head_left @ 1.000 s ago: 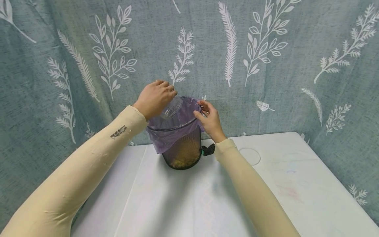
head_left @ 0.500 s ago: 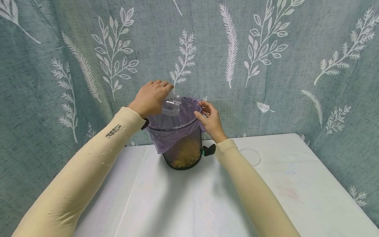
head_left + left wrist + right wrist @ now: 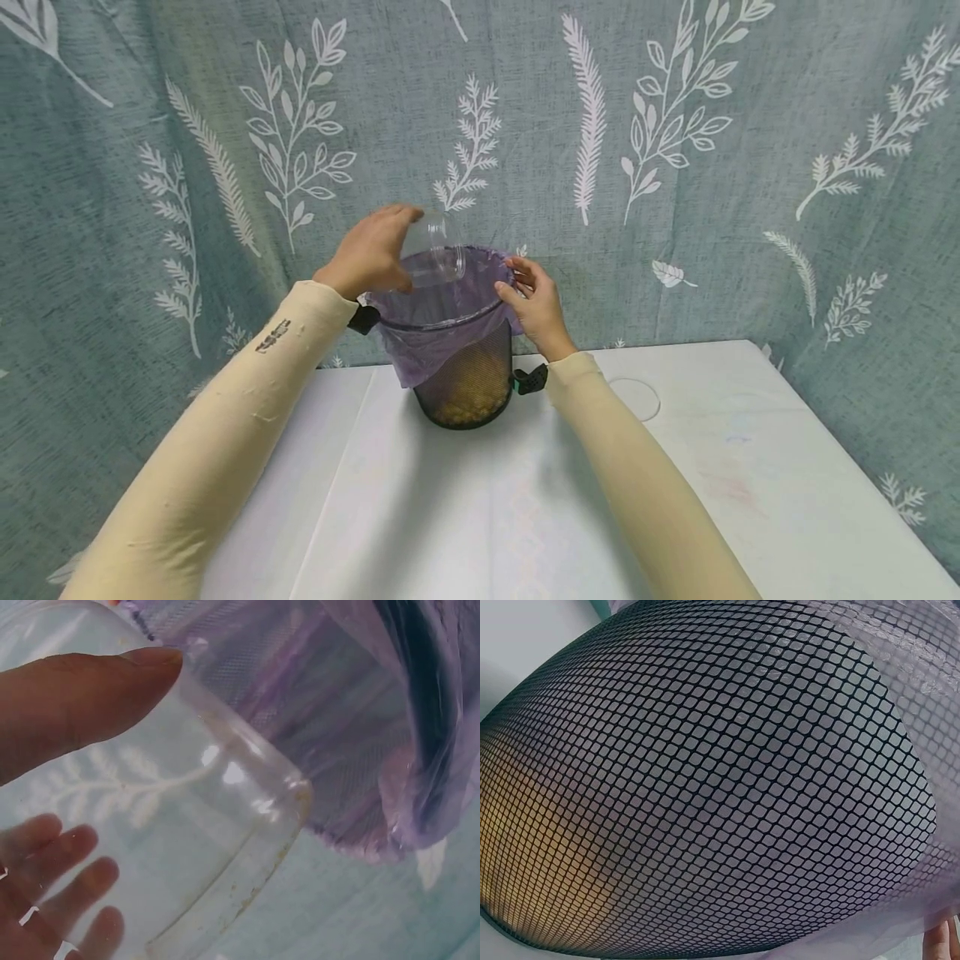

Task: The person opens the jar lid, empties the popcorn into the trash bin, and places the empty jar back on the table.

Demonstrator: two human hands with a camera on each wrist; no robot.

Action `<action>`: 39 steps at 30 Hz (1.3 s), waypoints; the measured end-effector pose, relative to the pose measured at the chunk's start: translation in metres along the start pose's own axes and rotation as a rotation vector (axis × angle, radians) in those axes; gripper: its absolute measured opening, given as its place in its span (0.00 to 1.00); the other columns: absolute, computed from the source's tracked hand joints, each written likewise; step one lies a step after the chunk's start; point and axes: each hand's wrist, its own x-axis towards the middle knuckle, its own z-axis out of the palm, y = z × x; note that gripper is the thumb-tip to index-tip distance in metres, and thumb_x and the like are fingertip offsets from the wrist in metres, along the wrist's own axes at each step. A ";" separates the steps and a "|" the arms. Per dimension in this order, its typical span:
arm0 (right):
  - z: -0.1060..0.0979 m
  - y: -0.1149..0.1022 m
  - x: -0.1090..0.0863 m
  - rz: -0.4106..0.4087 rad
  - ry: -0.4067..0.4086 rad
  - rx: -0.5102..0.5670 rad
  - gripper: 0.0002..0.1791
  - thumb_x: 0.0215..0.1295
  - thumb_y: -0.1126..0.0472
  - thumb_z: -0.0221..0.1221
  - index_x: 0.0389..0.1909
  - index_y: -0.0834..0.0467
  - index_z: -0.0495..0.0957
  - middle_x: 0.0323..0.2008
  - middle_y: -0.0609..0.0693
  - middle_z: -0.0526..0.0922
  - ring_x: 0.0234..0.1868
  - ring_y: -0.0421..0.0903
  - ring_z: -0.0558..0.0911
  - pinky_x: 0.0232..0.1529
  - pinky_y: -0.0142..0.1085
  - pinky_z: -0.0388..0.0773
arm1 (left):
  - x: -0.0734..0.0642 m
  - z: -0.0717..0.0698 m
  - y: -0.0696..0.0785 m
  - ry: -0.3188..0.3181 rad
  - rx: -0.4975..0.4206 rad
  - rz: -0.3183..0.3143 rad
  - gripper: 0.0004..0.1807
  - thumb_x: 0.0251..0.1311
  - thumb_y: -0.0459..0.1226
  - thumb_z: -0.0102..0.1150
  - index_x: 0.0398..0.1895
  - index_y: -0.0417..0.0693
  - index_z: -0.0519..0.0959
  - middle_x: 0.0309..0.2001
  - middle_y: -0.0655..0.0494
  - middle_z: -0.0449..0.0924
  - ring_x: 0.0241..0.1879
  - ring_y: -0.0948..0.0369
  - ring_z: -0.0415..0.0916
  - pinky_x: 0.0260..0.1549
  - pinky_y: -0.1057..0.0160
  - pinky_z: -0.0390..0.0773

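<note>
My left hand [image 3: 375, 252] grips a clear plastic jar [image 3: 446, 250] over the bin's mouth. The jar lies on its side, its opening towards the right. In the left wrist view the thumb [image 3: 97, 705] presses one side and fingers show through the transparent wall; small yellowish bits cling near the jar's rim. My right hand [image 3: 538, 308] pinches the bin's right rim, where a purple plastic bag [image 3: 420, 358] is folded over. Below it stands the black mesh bin [image 3: 487, 358]. Yellowish, lumpy contents show through its lower wall, also in the right wrist view.
The bin stands on a white-covered table [image 3: 420, 517] near its back edge. A thin white ring [image 3: 636, 397] lies on the table right of the bin, by the right forearm. Behind hangs a grey-green curtain [image 3: 525, 167] with white leaf patterns.
My left hand has turned the jar from tipped down into the bin to lying sideways and raised it slightly, the wrist shifting left. My right hand stays on the rim.
</note>
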 end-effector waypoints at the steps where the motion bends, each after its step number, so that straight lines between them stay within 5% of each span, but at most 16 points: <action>1: 0.000 0.000 0.000 -0.001 0.001 0.002 0.31 0.75 0.66 0.62 0.75 0.66 0.65 0.71 0.61 0.72 0.72 0.56 0.71 0.74 0.40 0.66 | -0.001 0.000 -0.001 0.004 -0.023 -0.008 0.63 0.31 0.29 0.83 0.79 0.38 0.61 0.77 0.41 0.64 0.76 0.42 0.59 0.75 0.42 0.61; 14: 0.000 0.000 -0.002 0.010 0.005 0.006 0.31 0.76 0.65 0.61 0.76 0.66 0.65 0.72 0.61 0.71 0.72 0.57 0.70 0.74 0.41 0.65 | -0.007 0.004 -0.008 0.079 -0.297 -0.107 0.59 0.37 0.34 0.87 0.76 0.37 0.62 0.75 0.40 0.67 0.72 0.40 0.65 0.73 0.42 0.63; 26: 0.001 0.000 -0.003 0.019 0.005 -0.009 0.31 0.77 0.65 0.60 0.76 0.66 0.64 0.72 0.60 0.71 0.72 0.55 0.69 0.74 0.41 0.65 | -0.014 0.008 -0.005 0.140 -0.435 -0.210 0.49 0.44 0.43 0.86 0.65 0.36 0.66 0.68 0.36 0.70 0.66 0.40 0.68 0.66 0.42 0.69; 39: 0.002 -0.002 -0.001 0.024 -0.003 0.010 0.32 0.78 0.65 0.60 0.76 0.69 0.62 0.73 0.62 0.70 0.72 0.60 0.68 0.75 0.46 0.64 | -0.018 0.018 -0.006 0.200 -0.633 -0.242 0.50 0.46 0.47 0.85 0.67 0.37 0.66 0.66 0.39 0.73 0.66 0.45 0.70 0.64 0.46 0.73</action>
